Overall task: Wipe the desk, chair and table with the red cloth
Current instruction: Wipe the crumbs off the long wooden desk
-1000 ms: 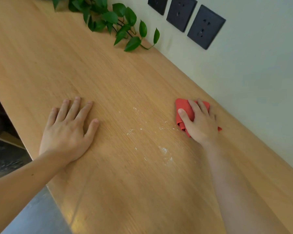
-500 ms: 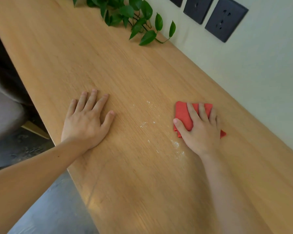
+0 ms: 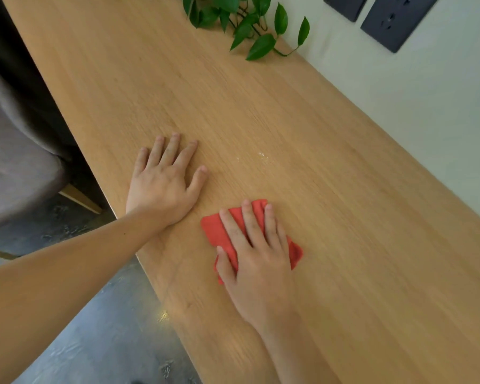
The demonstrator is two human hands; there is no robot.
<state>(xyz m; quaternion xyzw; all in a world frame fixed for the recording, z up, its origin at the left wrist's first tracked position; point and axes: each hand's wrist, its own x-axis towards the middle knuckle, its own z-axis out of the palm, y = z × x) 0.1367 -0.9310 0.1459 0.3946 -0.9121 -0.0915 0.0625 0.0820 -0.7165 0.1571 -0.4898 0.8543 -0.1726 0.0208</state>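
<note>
Your right hand (image 3: pixel 257 261) pressed the cloth (image 3: pixel 219 234) flat on the desk (image 3: pixel 358 217), fingers spread; left hand (image 3: pixel 161 184) lay flat, fingers apart; white specks (image 3: pixel 262 156) sat beyond your fingertips.

Light wooden desk (image 3: pixel 261 106), far edge against the wall. Flat on it by the near edge: left hand (image 3: pixel 161 187), palm down. Just beside, right hand (image 3: pixel 258 261) pressing the folded red cloth (image 3: pixel 219 234). White specks (image 3: pixel 262 156) mid-desk; plant leaves (image 3: pixel 250 26) trailing over the far edge.
</note>
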